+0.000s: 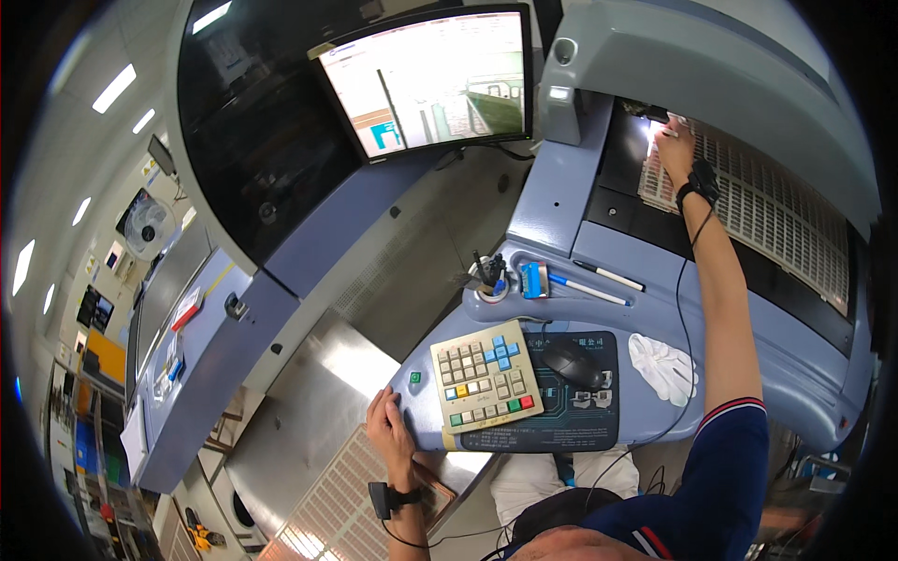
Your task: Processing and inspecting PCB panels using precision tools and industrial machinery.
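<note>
My right hand (675, 152) reaches far forward under the raised grey hood (692, 65) of a machine. Its fingers are drawn together beside a small bright light (654, 127), over the near end of a pale panel (776, 206) with a grid of openings. Something small and whitish shows at the fingertips, too small to name. My left hand (389, 432) rests against the left edge of the blue-grey console (426, 411), fingers stretched out and holding nothing. Close to it are a small green square button (415, 378) and a beige keypad (482, 374) with coloured keys.
A black mouse (572, 363) sits on a dark mouse pad (585, 435), with white gloves (663, 367) to its right. Pens (589, 289) and a pen cup (490, 280) lie beyond. A lit monitor (440, 84) stands ahead. Another gridded panel (327, 496) lies lower left. A cable trails from my right wrist.
</note>
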The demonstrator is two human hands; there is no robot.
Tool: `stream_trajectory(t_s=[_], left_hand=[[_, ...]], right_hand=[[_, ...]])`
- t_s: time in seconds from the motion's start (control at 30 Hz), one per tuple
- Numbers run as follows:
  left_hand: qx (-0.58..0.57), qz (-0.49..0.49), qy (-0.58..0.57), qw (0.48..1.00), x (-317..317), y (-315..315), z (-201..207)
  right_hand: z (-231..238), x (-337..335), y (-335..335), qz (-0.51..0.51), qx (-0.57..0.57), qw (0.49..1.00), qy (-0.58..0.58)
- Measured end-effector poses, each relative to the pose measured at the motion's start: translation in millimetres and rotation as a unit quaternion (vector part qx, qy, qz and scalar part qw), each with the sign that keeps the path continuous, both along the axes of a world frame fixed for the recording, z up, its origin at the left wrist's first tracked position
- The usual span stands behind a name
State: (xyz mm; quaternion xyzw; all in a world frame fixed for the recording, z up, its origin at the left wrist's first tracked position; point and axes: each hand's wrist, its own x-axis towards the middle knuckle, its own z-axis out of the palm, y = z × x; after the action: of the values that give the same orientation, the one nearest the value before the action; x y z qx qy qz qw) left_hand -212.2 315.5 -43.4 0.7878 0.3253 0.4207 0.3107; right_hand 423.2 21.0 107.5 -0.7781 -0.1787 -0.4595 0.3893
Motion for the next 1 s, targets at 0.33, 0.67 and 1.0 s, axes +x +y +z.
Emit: stream_trajectory(t_s=[0.33,0.67,1.0], left_hand=[[0.013,0.005,0.024,1.0,0.4,-3.5,-1.2],[0.013,-0.022,0.006,1.0,1.3,3.4,-10.7],[0.015,-0.11,-0.058,0.992,-5.7,-131.4,54.7]], right_hand=[[8.3,-14.0,2.3,0.025,-0.043,0.998,-0.034],[15.0,-34.5,-18.2,0.194,0.437,0.864,0.159],[31.8,-171.9,-213.6,0.07,-0.43,0.878,0.199]])
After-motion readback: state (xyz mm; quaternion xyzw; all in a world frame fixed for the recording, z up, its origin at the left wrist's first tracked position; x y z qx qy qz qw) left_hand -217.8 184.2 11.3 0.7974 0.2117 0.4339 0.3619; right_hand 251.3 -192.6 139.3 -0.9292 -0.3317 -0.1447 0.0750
